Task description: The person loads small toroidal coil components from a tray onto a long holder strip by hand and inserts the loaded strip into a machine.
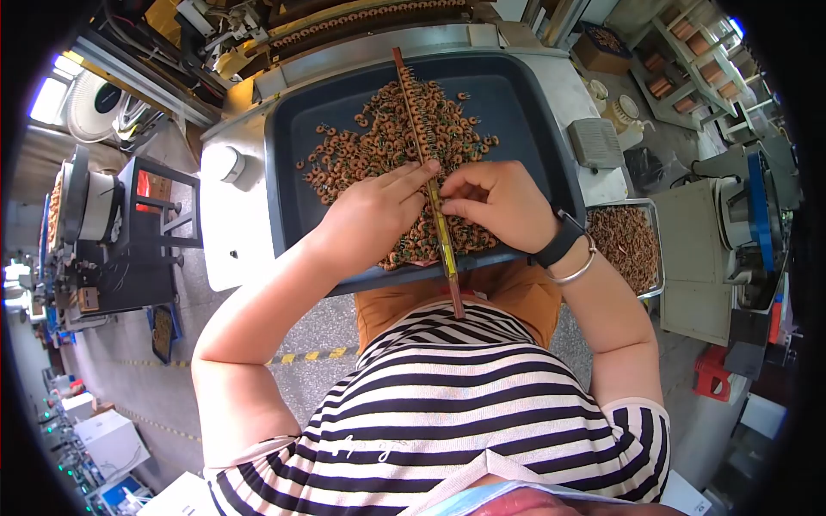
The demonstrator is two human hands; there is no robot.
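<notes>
A long narrow rail lies across a dark tray, its near end reaching over the tray's front edge to my striped shirt. Small ring-shaped copper coils with thin pins are heaped in the tray beneath it, and a row of similar coils lines the rail's far half. My left hand is closed on the rail near its middle, fingers pressed together along it. Just right of the rail, my right hand has thumb and index finger curled into a pinch against its side; what sits between the fingertips is too small to make out.
A metal tray full of coils stands at the right. Behind it sits a grey box on the white worktop. A white cup stands left of the dark tray. Machinery with another coil row runs along the back.
</notes>
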